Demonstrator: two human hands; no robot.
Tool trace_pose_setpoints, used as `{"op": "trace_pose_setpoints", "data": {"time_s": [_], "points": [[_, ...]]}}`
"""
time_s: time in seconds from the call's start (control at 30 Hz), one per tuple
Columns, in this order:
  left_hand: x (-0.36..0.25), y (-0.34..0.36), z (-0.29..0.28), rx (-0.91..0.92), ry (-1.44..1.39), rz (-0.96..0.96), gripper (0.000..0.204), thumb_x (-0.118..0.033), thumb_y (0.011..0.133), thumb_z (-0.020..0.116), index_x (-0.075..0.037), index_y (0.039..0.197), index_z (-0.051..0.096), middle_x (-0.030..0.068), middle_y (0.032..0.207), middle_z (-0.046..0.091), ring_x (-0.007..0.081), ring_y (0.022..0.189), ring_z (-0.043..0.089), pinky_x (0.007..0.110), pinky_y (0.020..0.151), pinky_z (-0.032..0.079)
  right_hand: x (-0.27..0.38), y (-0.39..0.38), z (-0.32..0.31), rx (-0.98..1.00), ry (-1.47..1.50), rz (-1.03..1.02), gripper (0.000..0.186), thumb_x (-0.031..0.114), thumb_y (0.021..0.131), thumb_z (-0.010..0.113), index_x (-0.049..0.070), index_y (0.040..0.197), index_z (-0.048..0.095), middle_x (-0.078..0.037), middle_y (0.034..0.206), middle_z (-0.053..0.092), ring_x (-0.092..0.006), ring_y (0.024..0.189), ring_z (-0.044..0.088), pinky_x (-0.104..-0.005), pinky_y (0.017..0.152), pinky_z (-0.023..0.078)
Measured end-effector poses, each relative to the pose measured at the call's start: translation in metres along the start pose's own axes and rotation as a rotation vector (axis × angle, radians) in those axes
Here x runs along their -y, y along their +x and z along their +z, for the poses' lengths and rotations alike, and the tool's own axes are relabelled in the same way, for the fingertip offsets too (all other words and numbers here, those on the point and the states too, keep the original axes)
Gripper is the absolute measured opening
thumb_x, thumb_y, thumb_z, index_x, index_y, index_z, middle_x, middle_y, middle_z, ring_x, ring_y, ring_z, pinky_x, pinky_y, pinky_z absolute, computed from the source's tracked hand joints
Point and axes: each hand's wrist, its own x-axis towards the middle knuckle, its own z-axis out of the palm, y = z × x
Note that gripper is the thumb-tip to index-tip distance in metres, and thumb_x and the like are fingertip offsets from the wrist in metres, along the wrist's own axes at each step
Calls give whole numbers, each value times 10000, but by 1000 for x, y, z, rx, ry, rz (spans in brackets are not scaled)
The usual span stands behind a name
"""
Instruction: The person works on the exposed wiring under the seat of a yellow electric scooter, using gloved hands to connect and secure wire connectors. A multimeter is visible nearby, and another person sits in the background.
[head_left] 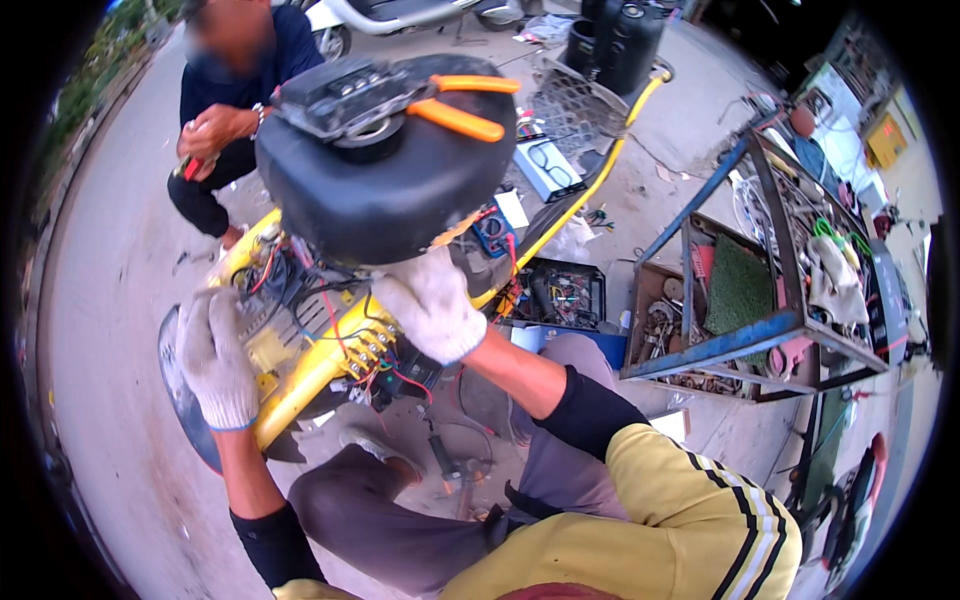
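Note:
My left hand (215, 360), in a white knit glove, is closed at the left edge of a yellow vehicle frame (295, 405); what its curled fingers grip is hard to make out. My right gloved hand (435, 315) reaches under the rear edge of a black seat (380, 200), its fingertips hidden. On the seat lie orange-handled pliers (460, 125) and a black plastic tray (325, 98). Coloured wires, several bolt terminals (365, 345) and a black box (405, 378) are around the frame. A blue multimeter (492, 232) with red leads lies beyond my right hand.
A crouching co-worker (240, 90) holds something red at the upper left. An open black case of parts (550, 295) sits right of the frame. A blue metal cart (700, 355) with tools and gloves stands at the right. Black containers (625, 55) and a white scooter (380, 15) are behind.

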Motion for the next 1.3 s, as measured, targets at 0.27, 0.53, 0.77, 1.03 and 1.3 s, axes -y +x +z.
{"op": "trace_pose_setpoints", "data": {"time_s": [0.27, 0.53, 0.77, 1.03, 1.3], "points": [[5, 6, 1, 63, 76, -99, 255, -133, 1090, 571, 51, 1092, 747, 184, 1080, 738, 307, 985, 695, 414, 921, 532, -24, -34, -119, 79, 112, 122, 207, 63, 902, 726, 102, 1103, 750, -103, 1130, 748, -297, 1001, 729, -432, 898, 585], [8, 15, 19, 25, 12, -133, 385, -258, 1120, 543, 48, 949, 703, 148, 855, 664, 244, 801, 615, 394, 796, 498, -273, -87, -206, -473, 156, 1541, 470, 412, 996, 749, -56, 1028, 763, -157, 831, 764, -239, 616, 696, -404, 631, 582], [17, 17, 13, 113, 103, -191, 331, -227, 1102, 566, 44, 1004, 729, 148, 929, 688, 261, 865, 645, 391, 836, 513, -356, -80, -163, -269, -368, 1561, 800, 657, 869, 780, -102, 1122, 786, -239, 940, 798, -313, 804, 800, -437, 759, 607], [17, 16, 16, 153, 61, -259, 279, -182, 1097, 630, 75, 1063, 735, 144, 939, 692, 240, 858, 637, 379, 832, 518, -377, -73, -169, -26, -457, 1558, 390, 276, 896, 690, -42, 1078, 823, -295, 1139, 792, -423, 1140, 777, -499, 927, 608], [25, 10, 3, 107, 40, -207, 273, -182, 1090, 628, 59, 1095, 756, 168, 1016, 742, 279, 946, 698, 393, 894, 539, -320, -70, -192, -158, -538, 1272, 432, 345, 952, 696, -1, 1197, 774, -286, 1171, 785, -445, 1140, 752, -487, 1006, 577]]}}
